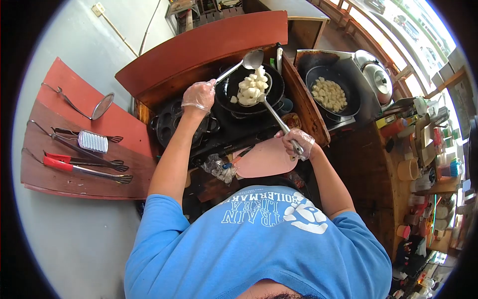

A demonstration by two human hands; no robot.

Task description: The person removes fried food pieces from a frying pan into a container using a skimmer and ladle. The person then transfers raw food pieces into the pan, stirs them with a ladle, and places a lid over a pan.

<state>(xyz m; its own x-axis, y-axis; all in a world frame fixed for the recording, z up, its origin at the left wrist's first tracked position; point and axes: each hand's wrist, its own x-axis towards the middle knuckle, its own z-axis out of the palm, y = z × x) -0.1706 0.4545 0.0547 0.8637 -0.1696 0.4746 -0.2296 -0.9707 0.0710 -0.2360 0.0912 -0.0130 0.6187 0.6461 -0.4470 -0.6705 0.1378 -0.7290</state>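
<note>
In my gloved left hand (199, 95) is the handle of a metal ladle (253, 59). Its bowl is raised over the far side of a black wok (277, 88). My gloved right hand (298, 143) grips the long metal handle of a skimmer (275, 114). A heap of pale, chunky food pieces (252, 88) fills the skimmer's head, which is held over the wok and mostly covered by them. One loose piece lies left of the heap. Both gloves are clear plastic, and both hands are closed.
To the right, a second wok (328, 94) holds similar pale pieces beside a lidded pot (377, 77). A moulded pan (177, 127) sits left of the stove. Tongs (84, 167) and a grater (93, 141) hang on the left board. A pink board (264, 159) lies before me.
</note>
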